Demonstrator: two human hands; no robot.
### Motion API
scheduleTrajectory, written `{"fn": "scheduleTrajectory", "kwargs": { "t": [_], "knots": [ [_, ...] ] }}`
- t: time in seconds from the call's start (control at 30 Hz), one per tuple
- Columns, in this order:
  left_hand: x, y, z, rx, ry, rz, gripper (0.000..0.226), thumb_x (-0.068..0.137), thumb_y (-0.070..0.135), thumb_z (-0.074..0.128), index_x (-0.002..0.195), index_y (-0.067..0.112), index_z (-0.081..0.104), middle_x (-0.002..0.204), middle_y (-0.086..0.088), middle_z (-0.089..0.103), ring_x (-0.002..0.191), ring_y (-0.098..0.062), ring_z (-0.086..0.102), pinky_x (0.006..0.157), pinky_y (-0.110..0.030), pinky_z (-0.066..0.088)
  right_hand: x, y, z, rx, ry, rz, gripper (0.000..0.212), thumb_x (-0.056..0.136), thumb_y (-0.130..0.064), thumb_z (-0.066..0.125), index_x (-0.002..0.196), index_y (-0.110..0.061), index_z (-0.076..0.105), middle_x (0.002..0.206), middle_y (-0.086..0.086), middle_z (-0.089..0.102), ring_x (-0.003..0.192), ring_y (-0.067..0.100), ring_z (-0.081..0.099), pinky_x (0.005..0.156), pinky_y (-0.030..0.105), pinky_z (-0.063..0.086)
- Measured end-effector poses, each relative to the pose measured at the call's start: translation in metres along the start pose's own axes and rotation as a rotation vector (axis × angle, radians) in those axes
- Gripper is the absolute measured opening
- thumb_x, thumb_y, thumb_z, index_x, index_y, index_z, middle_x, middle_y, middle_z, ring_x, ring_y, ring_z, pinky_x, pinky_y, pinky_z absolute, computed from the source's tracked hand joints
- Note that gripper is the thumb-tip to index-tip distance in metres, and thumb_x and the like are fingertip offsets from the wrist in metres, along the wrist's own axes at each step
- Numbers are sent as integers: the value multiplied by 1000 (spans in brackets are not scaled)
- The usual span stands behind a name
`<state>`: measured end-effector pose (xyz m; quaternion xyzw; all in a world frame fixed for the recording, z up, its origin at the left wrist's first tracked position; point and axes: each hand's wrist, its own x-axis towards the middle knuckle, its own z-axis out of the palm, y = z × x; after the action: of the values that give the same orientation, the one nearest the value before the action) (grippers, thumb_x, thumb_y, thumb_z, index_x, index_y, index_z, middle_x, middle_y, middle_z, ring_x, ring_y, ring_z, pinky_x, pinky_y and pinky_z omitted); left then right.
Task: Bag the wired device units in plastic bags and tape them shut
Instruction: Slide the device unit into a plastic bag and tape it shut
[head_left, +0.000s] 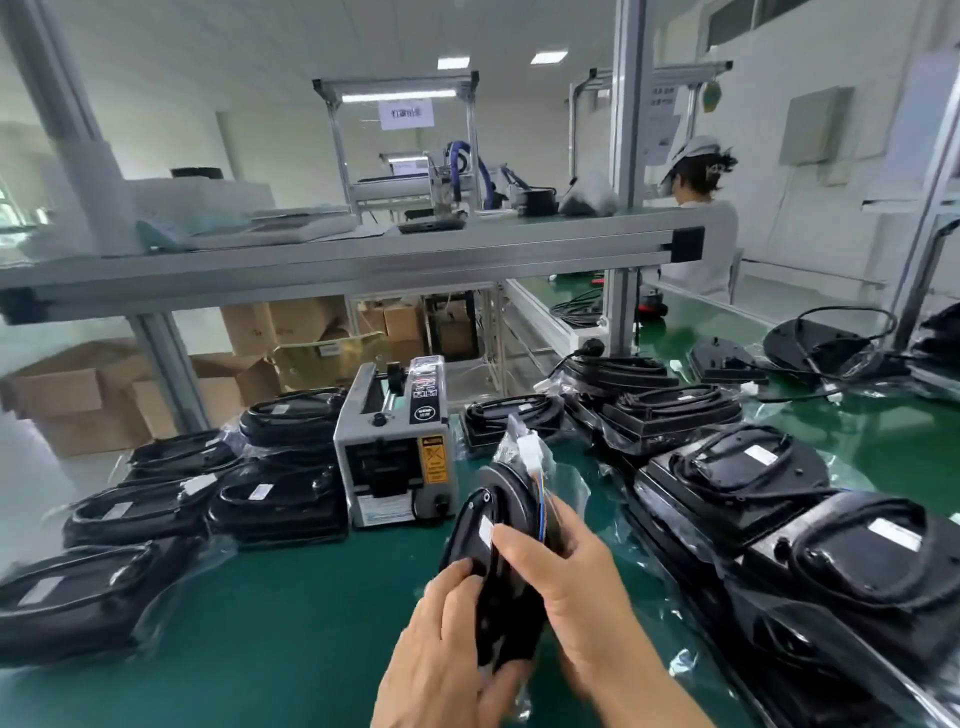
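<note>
My left hand (441, 639) and right hand (566, 587) both grip one black device unit (493, 525). I hold it on edge above the green mat (311, 597), low and just right of centre. The left thumb lies across its lower face with the fingers curled behind. The right thumb presses near a white label while the fingers wrap the far side. Blur hides the fingertips at the bottom.

Open mat lies to the left of my hands and ahead, up to the grey tape dispenser (400, 447), which stands just beyond the unit's top. The right side is tight: a row of black units (748, 467) with cords coiled on top runs close along my right wrist. On the left, bagged units (275, 499) are piled beside the dispenser, out to the table edge.

The held unit is flat and rounded, with thin coloured wires running up to a white connector (530, 452) at its top. Clear film (569, 486) shows around that upper end; I cannot tell how far the unit sits within it.

An aluminium shelf rail (363, 260) crosses overhead, and cardboard boxes (78, 395) sit beneath it. Another person (701, 218) is at the far bench.
</note>
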<state>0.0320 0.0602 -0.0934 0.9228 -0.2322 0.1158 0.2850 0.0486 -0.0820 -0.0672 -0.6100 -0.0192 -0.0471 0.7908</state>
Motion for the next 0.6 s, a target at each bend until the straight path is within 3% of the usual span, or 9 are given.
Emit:
{"fn": "scheduleTrajectory", "kwargs": {
  "t": [0.03,0.07,0.13,0.2,0.3,0.4,0.5,0.6],
  "knots": [
    [-7,-4,-8,-34,62,9,71,69,53,76,133,36,51,141,20,44,116,0,58,85,-12,48,-4,-2,2,-60,-52,-33,33,73,-23,78,105,-30,73,97,5,76,87,16,71,79,23,56],
    [-12,-9,-18,-96,155,34,56,73,56,65,126,47,49,133,29,46,115,7,54,88,-5,41,-8,-5,4,-107,-90,-50,39,71,-18,78,107,-33,73,96,2,77,87,12,72,77,20,55],
    [-15,-11,-46,-194,381,82,38,77,47,58,114,41,58,117,29,58,110,7,55,89,-1,36,-15,-7,9,-209,-130,-63,55,64,-16,78,115,-33,69,96,-7,78,87,4,72,75,12,51],
    [-9,-5,-71,-150,488,125,33,86,38,56,117,29,64,119,25,57,114,3,55,96,-3,34,-22,-6,16,-316,-177,-57,69,62,-21,80,127,-32,59,99,-15,76,91,0,71,77,10,49],
    [6,-1,-95,-14,443,256,30,93,27,59,120,18,68,126,14,59,121,-3,50,103,-16,38,-30,-8,23,-399,-204,-64,74,62,-26,80,131,-36,56,100,-19,75,91,0,71,78,10,49],
    [15,-7,-101,-18,335,281,23,92,20,63,112,15,74,119,9,64,116,-13,57,96,-41,49,-31,-11,26,-420,-212,-72,75,63,-30,81,133,-38,55,101,-21,73,91,-4,68,80,12,49],
    [16,-12,-100,-2,349,299,26,93,33,61,108,17,74,109,8,63,105,-13,58,90,-43,50,-27,-11,22,-399,-204,-74,79,60,-36,85,134,-33,55,108,-19,73,100,-1,68,85,14,50],
    [14,-13,-94,77,417,287,30,90,35,56,106,17,73,101,7,61,95,-14,57,83,-40,51,-23,-10,17,-384,-194,-88,84,56,-49,86,134,-32,57,114,-13,73,108,8,69,96,27,53]
  ]
}}
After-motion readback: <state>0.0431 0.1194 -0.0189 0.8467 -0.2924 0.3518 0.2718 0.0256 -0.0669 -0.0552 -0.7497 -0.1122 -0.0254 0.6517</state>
